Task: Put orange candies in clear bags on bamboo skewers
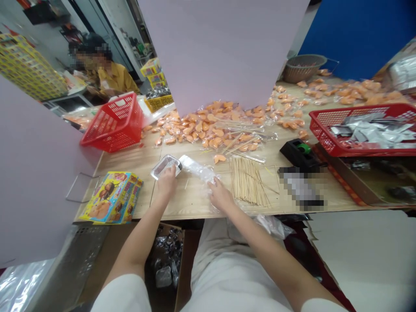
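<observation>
My left hand [167, 183] has its fingers closed at the right side of a small silver foil tray [157, 170] on the table; what lies inside the tray is not clear. Clear plastic bags [196, 168] lie just right of it, and my right hand [221, 196] pinches their near end. Beside that hand is a flat bundle of thin wooden sticks [247, 181]. Behind both hands spreads a heap of orange pieces in clear wrappers [216, 128], with a few sticks in clear sleeves lying on top.
Colourful printed boxes [112, 197] lie at the left, near a red basket [115, 125]. At the right are a black tape dispenser [300, 154], a blurred-out object [302, 188] and a red basket of silver packets [328, 145]. A co-worker in yellow [118, 78] sits beyond the partition.
</observation>
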Tool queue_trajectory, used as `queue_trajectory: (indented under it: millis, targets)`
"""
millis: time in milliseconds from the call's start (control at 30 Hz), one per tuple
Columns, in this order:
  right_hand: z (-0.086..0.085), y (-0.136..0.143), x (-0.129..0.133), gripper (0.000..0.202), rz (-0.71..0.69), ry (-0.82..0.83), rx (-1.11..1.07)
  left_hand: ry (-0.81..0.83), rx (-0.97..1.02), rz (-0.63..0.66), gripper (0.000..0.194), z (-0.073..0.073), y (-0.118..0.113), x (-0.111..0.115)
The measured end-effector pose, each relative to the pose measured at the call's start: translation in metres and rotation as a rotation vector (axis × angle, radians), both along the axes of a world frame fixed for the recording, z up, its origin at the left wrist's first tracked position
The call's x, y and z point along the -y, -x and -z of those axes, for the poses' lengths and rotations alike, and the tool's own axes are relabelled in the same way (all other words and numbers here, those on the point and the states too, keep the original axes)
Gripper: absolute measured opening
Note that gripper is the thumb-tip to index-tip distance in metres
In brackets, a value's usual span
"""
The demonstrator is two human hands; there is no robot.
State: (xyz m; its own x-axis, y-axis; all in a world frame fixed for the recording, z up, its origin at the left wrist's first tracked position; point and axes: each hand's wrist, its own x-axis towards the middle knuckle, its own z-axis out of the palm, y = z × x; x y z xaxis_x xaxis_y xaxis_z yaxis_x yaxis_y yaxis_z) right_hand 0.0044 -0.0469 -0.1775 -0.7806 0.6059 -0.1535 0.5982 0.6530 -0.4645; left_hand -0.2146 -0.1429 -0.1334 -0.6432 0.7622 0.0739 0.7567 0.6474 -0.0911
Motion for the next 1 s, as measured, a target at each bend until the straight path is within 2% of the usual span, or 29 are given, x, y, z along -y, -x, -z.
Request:
queue_trajectory:
  millis: [133, 233, 400, 533, 600, 667, 733, 800, 867, 933, 1000]
  targets:
    - [0.0, 0.0, 0.0, 0.054, -0.009, 0.007, 0.002, -0.067, -0.039, -0.066, 0.052, -0.016, 0.004, -0.005]
    - [0.001, 0.001, -0.001, 0.054, 0.0, -0.001, 0.004, -0.094, -0.033, -0.021, 0.053, -0.025, -0.001, -0.022]
    - [0.001, 0.002, -0.002, 0.055, -0.007, 0.008, -0.01, -0.003, 0.043, 0.072, 0.043, -0.016, -0.011, -0.059]
    - [0.001, 0.001, -0.002, 0.058, -0.004, 0.014, -0.019, 0.044, 0.067, 0.111, 0.043, -0.014, -0.002, -0.065]
    - [0.003, 0.0, -0.001, 0.061, 0.01, 0.006, -0.049, 0.065, 0.085, 0.151, 0.05, -0.016, 0.001, -0.063]
    - [0.005, -0.004, 0.0, 0.066, 0.02, -0.004, -0.103, 0.064, 0.081, 0.16, 0.066, -0.019, -0.002, -0.061]
    - [0.007, -0.008, 0.002, 0.07, 0.028, -0.019, -0.17, -0.019, 0.025, 0.165, 0.08, -0.021, -0.011, -0.058]
    - [0.007, -0.014, 0.005, 0.072, 0.051, -0.027, -0.228, -0.157, -0.017, 0.244, 0.077, -0.021, -0.024, -0.054]
    - [0.004, -0.023, 0.009, 0.072, 0.092, -0.013, -0.295, -0.253, 0.019, 0.417, 0.059, -0.015, -0.04, -0.05]
    - [-0.002, -0.036, 0.013, 0.068, 0.116, 0.041, -0.398, -0.267, 0.11, 0.585, 0.042, -0.003, -0.056, -0.045]
    - [-0.01, -0.057, 0.015, 0.062, 0.145, 0.151, -0.51, -0.295, 0.171, 0.666, 0.035, 0.011, -0.071, -0.039]
